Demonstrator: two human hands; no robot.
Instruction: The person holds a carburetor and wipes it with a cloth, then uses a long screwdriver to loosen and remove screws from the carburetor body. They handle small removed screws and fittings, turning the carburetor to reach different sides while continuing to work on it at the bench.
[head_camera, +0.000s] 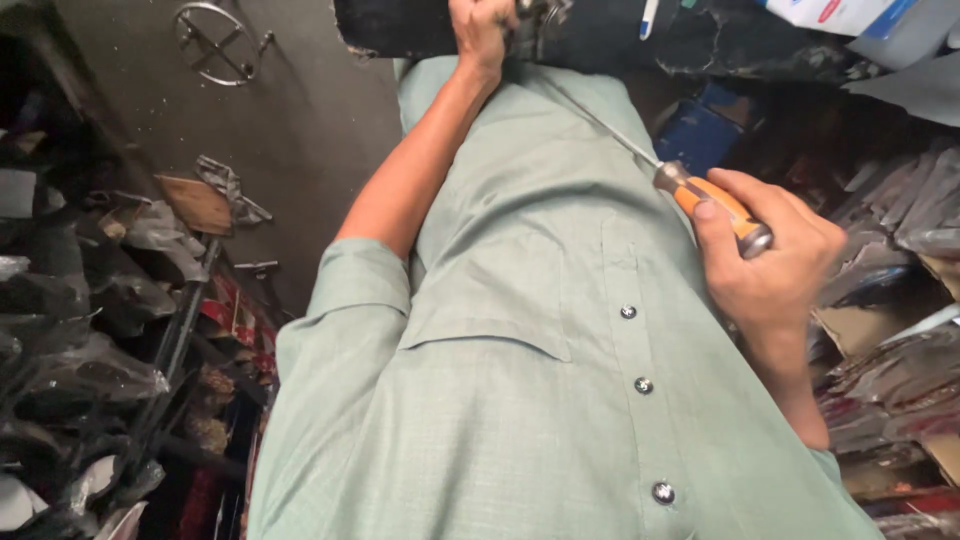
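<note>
The right hand (775, 265) is wrapped tight around the orange handle of a screwdriver (715, 208), thumb laid along the grip and the grey end cap poking out just past the curled fingers. The handle sits at the right of the view, in front of the green shirt (520, 330). From the handle a thin metal shaft runs up and to the left, across the shirt, toward the far edge of the scene, where its tip goes out of sight at a dark, worn counter (620, 35).

The left hand (483, 30) is at the far top of the view, closed on something at the near edge of that counter; what it grips is too dark to make out. It lies just left of where the shaft ends, well apart from the right hand.

On the counter a white and blue pen (648, 18) lies to the right of the left hand. A round wire ring (215, 42) hangs on the grey wall at far left, and racks of plastic-wrapped goods (70, 330) fill the left side.
</note>
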